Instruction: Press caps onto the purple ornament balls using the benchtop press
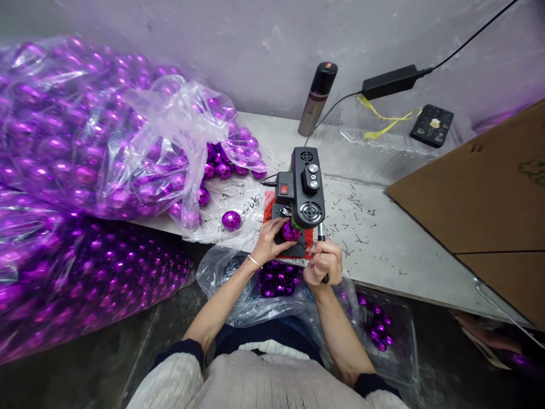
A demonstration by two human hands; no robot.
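A black press-like machine (309,190) with a red switch and two round vents stands on the white table (374,244). My left hand (270,241) holds a shiny purple faceted ball (290,231) under the machine's head, thumb and fingers around it. My right hand (324,262) is closed around the black grip of the machine's lever (321,230). A red sheet (309,241) shows beneath the machine's base. One loose purple ball (231,220) rests on clear plastic left of the machine. Several more balls (277,278) lie in clear plastic on my lap.
Big clear bags of purple balls (85,136) fill the left side. Behind the machine stands a spray can (317,99), near a black power adapter (389,82), yellow ribbon (383,130) and a black box (432,125). Cardboard (481,199) leans at right. Dark bits litter the table.
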